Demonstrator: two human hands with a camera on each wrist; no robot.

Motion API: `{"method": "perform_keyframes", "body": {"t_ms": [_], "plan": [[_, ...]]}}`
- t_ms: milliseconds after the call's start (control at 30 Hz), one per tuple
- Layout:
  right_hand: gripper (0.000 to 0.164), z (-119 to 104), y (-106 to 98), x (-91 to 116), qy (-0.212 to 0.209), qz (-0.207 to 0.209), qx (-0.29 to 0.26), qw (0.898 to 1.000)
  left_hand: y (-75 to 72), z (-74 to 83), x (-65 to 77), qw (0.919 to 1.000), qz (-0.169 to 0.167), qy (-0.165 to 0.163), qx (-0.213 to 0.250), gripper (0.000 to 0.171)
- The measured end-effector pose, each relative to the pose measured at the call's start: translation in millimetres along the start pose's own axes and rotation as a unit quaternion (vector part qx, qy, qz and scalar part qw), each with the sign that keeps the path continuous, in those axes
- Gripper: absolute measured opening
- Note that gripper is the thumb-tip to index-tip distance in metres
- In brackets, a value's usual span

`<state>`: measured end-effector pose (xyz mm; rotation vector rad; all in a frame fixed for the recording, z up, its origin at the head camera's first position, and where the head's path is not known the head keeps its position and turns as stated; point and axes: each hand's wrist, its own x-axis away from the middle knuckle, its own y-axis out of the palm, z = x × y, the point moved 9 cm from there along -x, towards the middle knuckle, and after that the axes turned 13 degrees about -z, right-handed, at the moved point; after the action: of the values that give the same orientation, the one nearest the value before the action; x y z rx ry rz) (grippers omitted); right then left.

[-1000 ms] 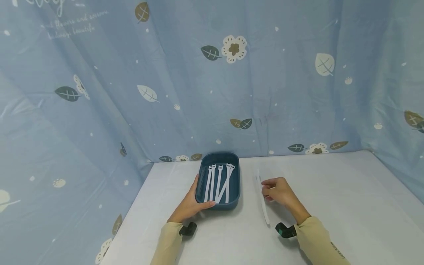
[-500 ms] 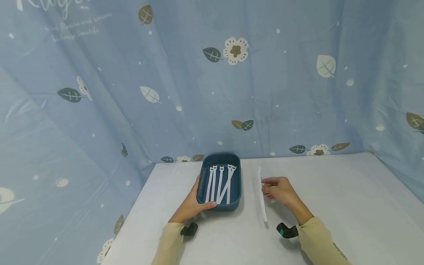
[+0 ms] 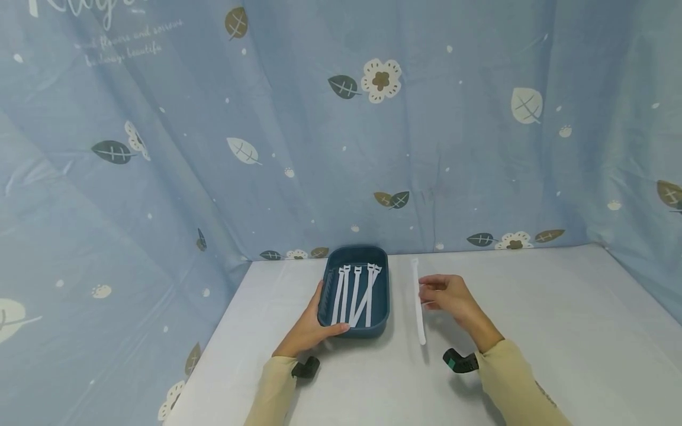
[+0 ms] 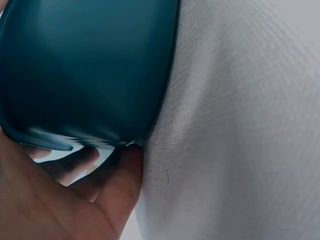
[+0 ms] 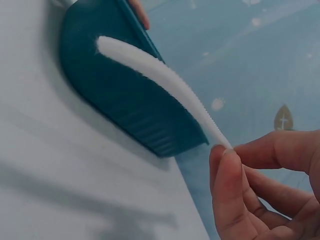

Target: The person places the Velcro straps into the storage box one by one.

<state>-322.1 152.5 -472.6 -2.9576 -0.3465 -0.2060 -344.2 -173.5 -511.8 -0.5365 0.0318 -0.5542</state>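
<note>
A dark teal plastic basket (image 3: pixel 382 307) stands on the white table, near its back edge. My left hand (image 3: pixel 309 328) grips its near left corner, thumb over the front rim and fingers along the left side. In the basket lie several white hook-and-loop cable ties (image 3: pixel 343 296), slotted heads toward the back, two of them crossing. To the right of the basket, my right hand (image 3: pixel 450 296) pinches another white cable tie (image 3: pixel 418 313) between thumb and fingers, raised over the table. The right wrist view shows this strap (image 5: pixel 160 75) bending slightly, its free end in front of the basket wall.
A blue curtain (image 3: pixel 298 118) printed with leaves and flowers hangs behind the table and along its sides. White cloth (image 3: pixel 533 331) covers the tabletop. Small black wrist cameras (image 3: pixel 459 361) sit at both sleeves.
My right hand has risen a little with the cable tie, whose near end has lifted and swung slightly left. My left hand keeps its grip on the basket, which stays put.
</note>
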Motion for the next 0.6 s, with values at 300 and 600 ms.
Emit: {"method": "perform_keyframes", "body": {"t_ms": [300,600], "plan": [[0.043,-13,3,-7,-0.013,-0.010,-0.014,1.000,0.2,1.8,0.6,1.0000,-0.002,0.002,0.000,0.128],[0.042,-23,7,-16,-0.009,-0.002,-0.005,1.000,0.5,2.1,2.7,1.0000,0.000,-0.008,-0.004,0.130]]}}
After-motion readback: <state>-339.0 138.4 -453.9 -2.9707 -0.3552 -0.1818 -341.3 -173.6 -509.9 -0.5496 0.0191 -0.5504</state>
